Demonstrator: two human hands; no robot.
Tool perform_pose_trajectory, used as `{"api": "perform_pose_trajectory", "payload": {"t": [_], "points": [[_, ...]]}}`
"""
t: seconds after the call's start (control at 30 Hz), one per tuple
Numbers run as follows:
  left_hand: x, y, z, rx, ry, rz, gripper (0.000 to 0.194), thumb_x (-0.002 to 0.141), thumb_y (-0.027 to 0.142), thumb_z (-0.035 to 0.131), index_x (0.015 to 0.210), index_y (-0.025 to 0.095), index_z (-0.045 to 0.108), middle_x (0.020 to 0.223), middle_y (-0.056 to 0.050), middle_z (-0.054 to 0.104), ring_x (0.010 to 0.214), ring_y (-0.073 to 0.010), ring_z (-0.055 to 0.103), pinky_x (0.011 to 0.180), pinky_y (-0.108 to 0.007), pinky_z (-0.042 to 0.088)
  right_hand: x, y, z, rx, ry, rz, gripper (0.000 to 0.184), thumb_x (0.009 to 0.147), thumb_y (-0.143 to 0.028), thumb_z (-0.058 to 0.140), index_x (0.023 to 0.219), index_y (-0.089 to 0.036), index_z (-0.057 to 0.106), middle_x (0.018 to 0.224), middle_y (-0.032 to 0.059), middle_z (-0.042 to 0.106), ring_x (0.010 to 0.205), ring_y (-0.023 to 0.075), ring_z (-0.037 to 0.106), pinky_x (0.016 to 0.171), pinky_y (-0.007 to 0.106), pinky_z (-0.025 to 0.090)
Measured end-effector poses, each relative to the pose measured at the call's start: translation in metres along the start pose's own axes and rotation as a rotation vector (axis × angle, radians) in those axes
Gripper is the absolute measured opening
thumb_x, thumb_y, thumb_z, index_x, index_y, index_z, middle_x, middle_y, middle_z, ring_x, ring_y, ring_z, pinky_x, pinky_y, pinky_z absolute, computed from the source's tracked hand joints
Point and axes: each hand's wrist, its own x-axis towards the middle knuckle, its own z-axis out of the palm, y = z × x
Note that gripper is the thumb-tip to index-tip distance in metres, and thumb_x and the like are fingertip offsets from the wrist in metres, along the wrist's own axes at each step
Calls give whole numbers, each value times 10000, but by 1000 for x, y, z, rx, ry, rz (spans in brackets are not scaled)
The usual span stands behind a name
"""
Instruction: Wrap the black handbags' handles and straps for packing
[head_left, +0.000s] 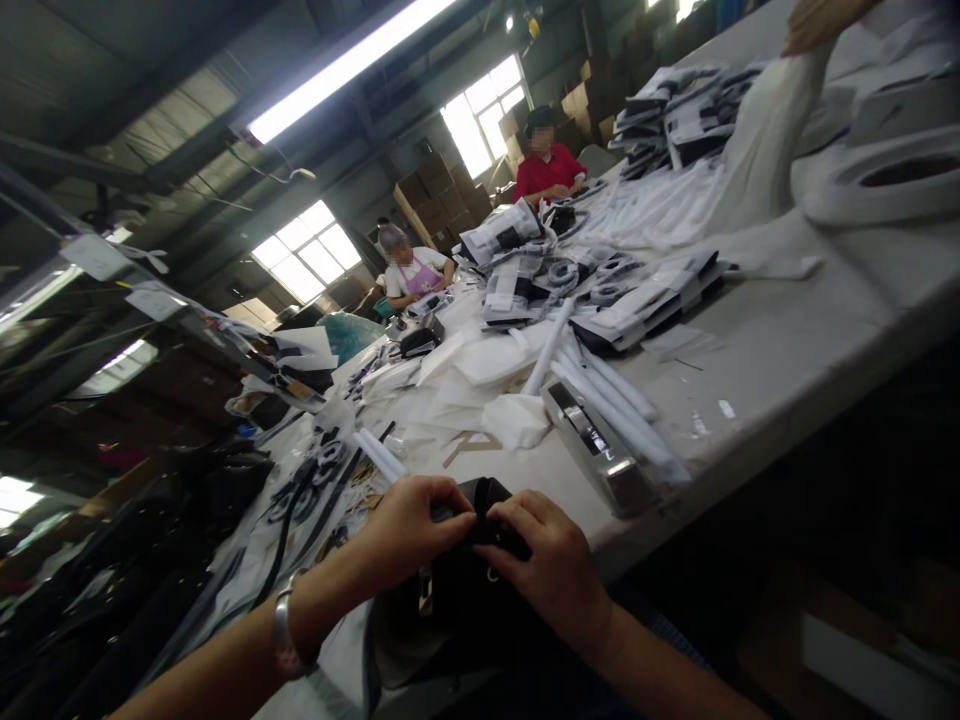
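Note:
A black bag [450, 635] with gold-coloured metal fittings stands at the near edge of the table, its lower part in dark shadow. At its top edge, my left hand [416, 520] pinches the black material between thumb and fingers. Close beside it, my right hand [551, 560] also grips the bag's dark upper edge, the thumb below and the fingers above. The exact piece between the fingertips is too dark to make out. A silver bangle circles my left wrist.
A metal tape dispenser [600, 450] stands right of the bag on the white table [840, 300]. White rolled tubes [607, 395] and wrapped black-and-white packs [652, 300] lie beyond. Black straps [285, 540] lie to the left. Two people sit farther back; another person's hand [821, 22] is at upper right.

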Motion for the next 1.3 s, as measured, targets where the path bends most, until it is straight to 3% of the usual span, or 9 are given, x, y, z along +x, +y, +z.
{"api": "perform_pose_trajectory", "payload": {"t": [0.17,0.3,0.53,0.8,1.07,1.3], "points": [[-6,15,5,152,59,60,144,741,264,640,779,185,754,681,-1,724,626,-148,624,605,-226,416,-2,-1,2,8,3,-10,195,824,-299,740,967,-229,629,882,38,647,846,235,604,747,368,500],[-6,22,8,172,22,69,142,758,260,629,791,190,747,711,-7,738,641,-152,639,613,-230,415,-3,-1,2,42,-13,-37,169,851,-318,710,977,-229,640,882,43,650,849,229,606,744,358,507],[-4,11,6,162,14,54,151,775,297,639,811,196,746,735,-5,740,684,-165,648,636,-238,425,-1,-2,-1,-23,25,-60,195,829,-316,730,970,-212,643,875,50,660,841,243,612,767,384,491],[-4,16,17,205,-20,109,135,795,271,617,837,200,723,744,-12,733,676,-166,641,617,-241,398,-4,-2,0,1,16,-49,198,844,-335,716,989,-216,652,893,50,672,853,245,613,775,386,483],[-12,7,2,106,-45,135,193,855,349,605,971,222,691,901,-9,734,840,-186,653,741,-259,434,2,-3,-5,-31,-39,34,239,779,-305,785,954,-229,642,902,33,659,868,250,607,790,398,478],[-10,-4,13,20,13,67,92,768,226,642,831,181,693,763,0,705,727,-165,624,679,-243,424,-4,-5,0,12,-41,39,246,782,-253,781,968,-223,624,924,34,646,898,250,583,806,395,479]]}}
